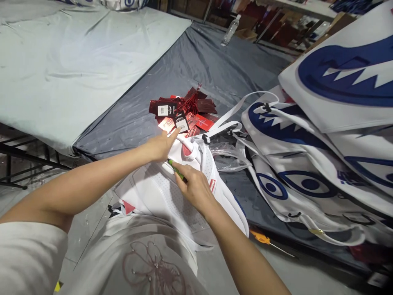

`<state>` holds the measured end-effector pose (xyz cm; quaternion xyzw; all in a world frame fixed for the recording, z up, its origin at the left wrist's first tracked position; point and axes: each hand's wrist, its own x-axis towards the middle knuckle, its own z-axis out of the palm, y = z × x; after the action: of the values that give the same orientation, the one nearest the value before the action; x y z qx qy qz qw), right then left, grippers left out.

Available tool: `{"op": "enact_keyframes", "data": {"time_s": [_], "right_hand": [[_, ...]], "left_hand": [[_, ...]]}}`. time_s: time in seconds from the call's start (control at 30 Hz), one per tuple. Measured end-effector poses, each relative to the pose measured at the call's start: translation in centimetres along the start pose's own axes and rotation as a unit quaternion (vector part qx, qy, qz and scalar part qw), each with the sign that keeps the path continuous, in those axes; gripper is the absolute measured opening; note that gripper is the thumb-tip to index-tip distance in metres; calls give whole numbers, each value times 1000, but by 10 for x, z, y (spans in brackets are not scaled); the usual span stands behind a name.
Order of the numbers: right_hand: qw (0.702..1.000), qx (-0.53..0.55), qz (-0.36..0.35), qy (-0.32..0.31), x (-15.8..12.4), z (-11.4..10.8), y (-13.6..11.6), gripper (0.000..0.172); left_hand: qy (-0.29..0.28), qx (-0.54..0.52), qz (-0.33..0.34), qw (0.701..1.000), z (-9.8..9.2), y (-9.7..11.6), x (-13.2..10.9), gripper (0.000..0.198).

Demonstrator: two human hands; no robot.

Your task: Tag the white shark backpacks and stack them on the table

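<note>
A white backpack (181, 200) with perforated panels and a small red label leans at the table edge against my body. My left hand (162, 146) is at its top, fingers bent around the upper edge beside the white carry handle, index fingertip near a black hang tag (181, 122). My right hand (196, 186) is closed around a small green-handled tool (178, 171), its tip against the backpack just below my left hand. The tool's working end is hidden. Behind the backpack lies a bunch of red and black hang tags (196, 102).
More white backpacks (307, 164) with blue eyes and teeth are piled on the right. An orange-handled screwdriver-like tool (260, 237) sticks out at the table edge. A clear bottle (231, 30) stands at the back of the dark-covered table (123, 110). A pale-covered table (61, 73) adjoins on the left.
</note>
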<state>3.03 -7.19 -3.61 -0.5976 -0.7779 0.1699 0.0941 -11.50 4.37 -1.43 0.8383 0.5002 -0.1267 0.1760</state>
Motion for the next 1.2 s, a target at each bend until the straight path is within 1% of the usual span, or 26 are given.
{"op": "enact_keyframes", "data": {"time_s": [0.13,0.27,0.4,0.5,0.67,0.77,0.83,0.9,1.03,1.13,1.2], "right_hand": [[998,-50,17,-17,1,-4,-4,38],[1000,-13,5,-17,1,-4,-4,40],[1000,-4,27,-8,0,-2,-1,39],[999,31,10,0,0,-1,0,42],[999,-27,38,-4,-2,-3,-3,40],[1000,-9,28,-4,-1,-3,-6,40],[999,-4,38,-2,-1,-3,-6,39],[999,4,48,8,0,-1,-6,39],[997,56,37,24,-1,3,-4,39],[997,51,53,32,-1,4,-4,40],[996,68,48,39,-2,4,-2,40]], "left_hand": [[-3,0,5,1000,0,0,1,104],[-1,2,5,1000,0,0,3,105],[-7,1,5,1000,2,-2,3,105],[5,-2,16,1000,4,-4,4,106],[7,-2,8,1000,6,-4,5,107],[7,-4,6,1000,5,-4,4,108],[7,-5,9,1000,4,-4,3,107],[7,-4,15,1000,4,-4,3,107],[5,10,22,1000,4,-5,4,107],[1,13,28,1000,4,-5,4,108],[-1,11,28,1000,2,-6,3,108]]}}
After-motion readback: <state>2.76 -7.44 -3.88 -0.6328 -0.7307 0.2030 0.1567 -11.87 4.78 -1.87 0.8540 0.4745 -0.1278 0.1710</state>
